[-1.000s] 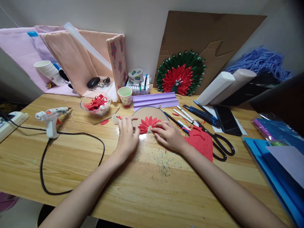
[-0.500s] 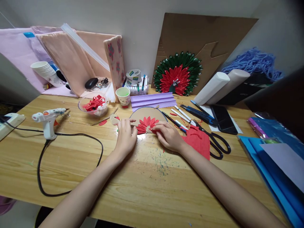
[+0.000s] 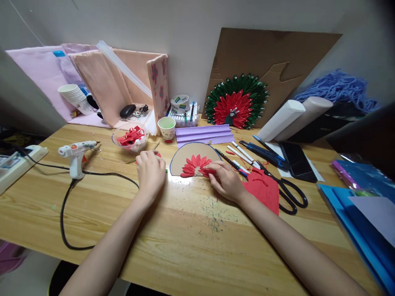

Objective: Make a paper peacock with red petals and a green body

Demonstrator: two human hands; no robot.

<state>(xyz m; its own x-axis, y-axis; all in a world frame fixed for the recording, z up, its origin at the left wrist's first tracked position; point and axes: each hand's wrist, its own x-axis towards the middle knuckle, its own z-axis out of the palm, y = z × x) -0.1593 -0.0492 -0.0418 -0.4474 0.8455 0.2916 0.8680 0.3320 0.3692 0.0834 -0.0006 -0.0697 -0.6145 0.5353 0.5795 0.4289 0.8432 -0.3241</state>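
A half-circle of brown cardboard [image 3: 178, 158], edged in dark blue, lies on the wooden table in front of me. Red paper petals [image 3: 195, 161] fan out from the middle of its straight edge. My right hand [image 3: 226, 179] is at its lower right part, index finger on the rightmost petals and thumb curled near the straight edge. Left of the cardboard, apart from it, my left hand [image 3: 150, 172] rests low over the table with curled fingers. A bit of red paper [image 3: 158, 155] peeks out by those fingertips; what they hold is hidden.
A hot glue gun [image 3: 76, 158] stands at left, its cable looping forward. Behind are a bowl of red scraps [image 3: 131, 139], a paper cup [image 3: 167, 128] and purple crepe paper [image 3: 205, 135]. Scissors [image 3: 291, 193], red crepe paper [image 3: 262, 189], pens and a utility knife [image 3: 263, 154] lie right.
My left hand has moved left, off the petals and cardboard, to where the loose petals and pale disc lay. My right hand stays at the petals. The camera view has shifted slightly.
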